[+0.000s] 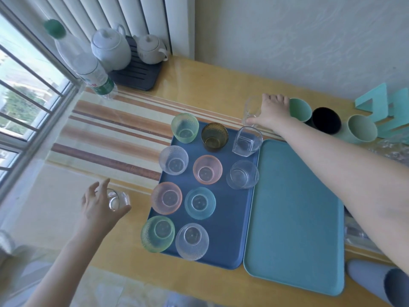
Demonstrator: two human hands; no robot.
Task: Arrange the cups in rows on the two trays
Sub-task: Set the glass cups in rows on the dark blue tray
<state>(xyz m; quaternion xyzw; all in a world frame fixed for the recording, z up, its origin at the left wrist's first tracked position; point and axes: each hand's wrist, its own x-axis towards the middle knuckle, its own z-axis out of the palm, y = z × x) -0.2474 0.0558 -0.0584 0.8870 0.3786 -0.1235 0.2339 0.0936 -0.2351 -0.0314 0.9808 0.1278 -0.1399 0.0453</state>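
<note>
Roughly halfway: the dark blue plastic tray (230, 247) holds ten cups in rows, the teal tray (294, 218) none, while the left hand (99, 207) grips a small clear glass (116, 199) and the right hand (271, 113) clasps a clear tumbler (251, 109).

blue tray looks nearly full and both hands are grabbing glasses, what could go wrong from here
1. The right hand closes on a clear glass right beside the mint cup and black cup; lifting it might knock them.
2. The left hand has only a fingertip grip on a small clear glass, so it could slip.
3. The blue tray has cups packed close, and the green cup overhangs its edge; squeezing another in may tip one. The teal tray has room.
</note>
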